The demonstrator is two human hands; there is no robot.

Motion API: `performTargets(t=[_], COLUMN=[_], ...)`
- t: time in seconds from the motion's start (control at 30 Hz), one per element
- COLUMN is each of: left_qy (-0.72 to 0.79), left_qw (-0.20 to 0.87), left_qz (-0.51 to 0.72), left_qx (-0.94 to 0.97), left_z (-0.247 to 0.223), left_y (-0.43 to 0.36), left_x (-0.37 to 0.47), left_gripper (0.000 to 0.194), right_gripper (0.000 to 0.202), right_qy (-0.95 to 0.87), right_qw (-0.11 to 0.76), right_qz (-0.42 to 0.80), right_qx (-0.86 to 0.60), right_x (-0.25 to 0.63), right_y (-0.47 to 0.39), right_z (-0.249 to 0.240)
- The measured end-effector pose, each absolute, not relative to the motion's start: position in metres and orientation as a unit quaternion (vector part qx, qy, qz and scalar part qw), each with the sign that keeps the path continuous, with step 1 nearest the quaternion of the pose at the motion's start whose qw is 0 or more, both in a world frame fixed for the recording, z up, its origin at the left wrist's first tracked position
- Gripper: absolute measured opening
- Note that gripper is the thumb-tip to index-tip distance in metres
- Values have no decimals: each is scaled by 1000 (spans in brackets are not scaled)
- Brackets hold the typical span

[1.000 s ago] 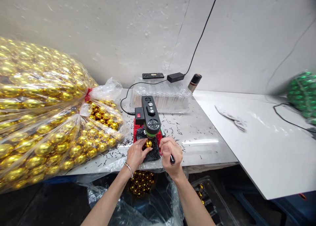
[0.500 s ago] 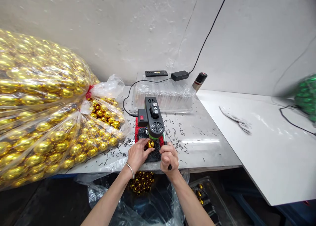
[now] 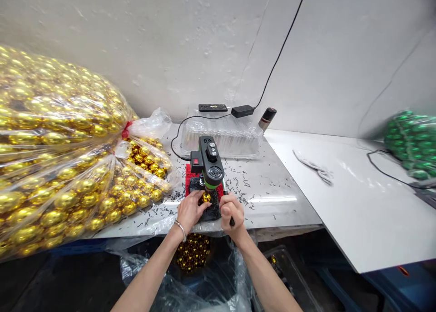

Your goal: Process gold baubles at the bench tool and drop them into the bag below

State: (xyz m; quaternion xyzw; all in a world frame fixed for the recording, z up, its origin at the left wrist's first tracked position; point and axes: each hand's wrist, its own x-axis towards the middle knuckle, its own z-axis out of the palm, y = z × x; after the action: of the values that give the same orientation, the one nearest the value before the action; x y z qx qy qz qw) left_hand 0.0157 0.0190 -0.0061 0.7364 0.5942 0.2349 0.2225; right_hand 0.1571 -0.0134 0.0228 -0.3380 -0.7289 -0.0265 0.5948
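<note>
My left hand, with a bracelet at the wrist, pinches a small gold ball beneath the head of a black device. The device has a green ring at its lower end and stands over a black base on a red mat. My right hand is wrapped round the black-gripped lever at the device's right side. The ball's underside is hidden by my fingers.
Big clear bags of gold balls fill the left. Behind the device lie clear plastic trays with a power adapter. A spray can, a white glove and green balls are rightward. Below hangs an open plastic bag.
The view has shifted slightly to the right, showing more of the green balls. Both hands keep their holds on the ball and the lever.
</note>
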Motion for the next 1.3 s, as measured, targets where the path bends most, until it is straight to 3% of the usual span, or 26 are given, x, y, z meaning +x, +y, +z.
performTargets(t=[0.2, 0.37, 0.57, 0.7, 0.83, 0.97, 1.13, 1.3], left_qy=[566, 483, 567, 446, 360, 372, 388, 413], left_qw=[317, 572, 769, 860, 870, 824, 787, 742], left_qz=[341, 230, 199, 245, 317, 393, 449, 469], left_qx=[680, 622, 218, 47, 112, 165, 171, 240], left_z=[-4, -32, -78, -56, -12, 17, 23, 14], left_y=[-3, -59, -99, -100, -81, -51, -27, -18], left_x=[1, -14, -14, -26, -33, -29, -21, -19], left_gripper=[38, 42, 46, 34, 43, 38, 37, 51], right_gripper=[28, 28, 26, 25, 26, 25, 25, 25], right_qy=[-689, -690, -699, -701, -698, -706, -716, -715], right_qw=[618, 624, 617, 612, 613, 609, 593, 594], right_qz=[35, 35, 22, 23, 17, 13, 11, 13], right_qx=[-377, -366, -361, -365, -369, -362, -368, -368], right_x=[151, 149, 151, 152, 151, 152, 154, 154], right_y=[-16, -15, -17, -17, -18, -17, -18, -19], right_z=[80, 78, 71, 69, 67, 67, 65, 62])
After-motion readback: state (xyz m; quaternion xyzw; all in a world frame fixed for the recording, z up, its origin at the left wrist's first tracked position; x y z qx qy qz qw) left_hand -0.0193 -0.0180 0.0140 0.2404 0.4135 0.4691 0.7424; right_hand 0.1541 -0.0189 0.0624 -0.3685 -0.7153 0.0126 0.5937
